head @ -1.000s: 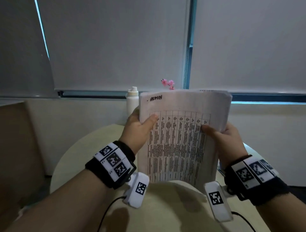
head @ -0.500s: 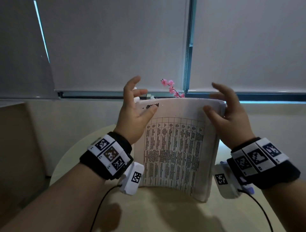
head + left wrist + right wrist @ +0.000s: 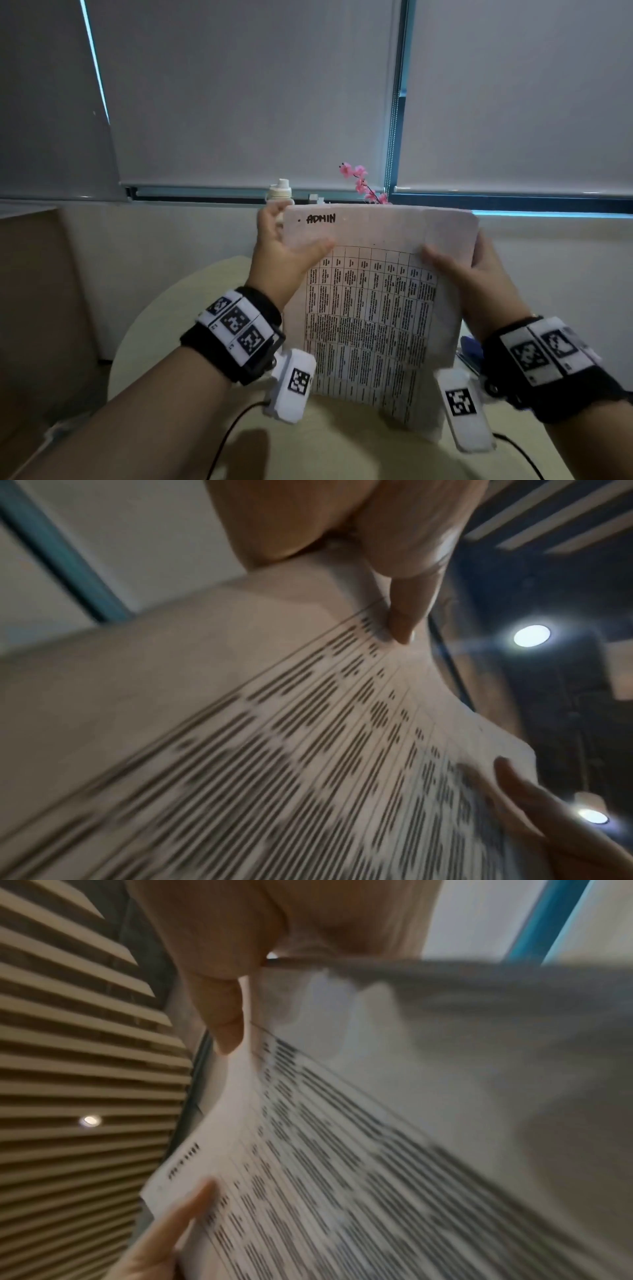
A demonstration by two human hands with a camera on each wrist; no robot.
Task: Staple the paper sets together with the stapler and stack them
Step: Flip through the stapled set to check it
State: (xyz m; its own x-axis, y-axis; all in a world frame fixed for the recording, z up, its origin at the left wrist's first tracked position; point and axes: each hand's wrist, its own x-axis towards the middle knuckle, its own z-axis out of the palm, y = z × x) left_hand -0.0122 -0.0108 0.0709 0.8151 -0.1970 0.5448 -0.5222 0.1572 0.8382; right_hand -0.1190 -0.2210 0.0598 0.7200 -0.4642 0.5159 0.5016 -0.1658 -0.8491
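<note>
1. Nearest the camera, the round cream table [image 3: 154, 342] carries the bottom edge of the paper set [image 3: 373, 308], a thick sheaf of printed tables with "ADMIN" handwritten on its top sheet; the sheaf stands upright on the tabletop.
2. The left hand [image 3: 284, 253] grips the sheaf's upper left side, thumb lying across the front sheet and fingers curled behind it.
3. The right hand [image 3: 469, 270] grips the sheaf's upper right side the same way, thumb in front, fingers wrapped round the edge.
4. Just right of the sheaf's lower corner, partly hidden behind the right wrist, a blue object [image 3: 471, 349] lies on the table; it may be the stapler, but too little shows to tell.
5. Behind the sheaf stand a white bottle [image 3: 280, 192] and a sprig of pink flowers [image 3: 359, 181], with the window blinds [image 3: 239, 85] beyond them.
6. Judging by this, the sheets are probably being squared up against the table; no staple is visible, and no finished stack shows, so stapling and stacking appear yet to do.
</note>
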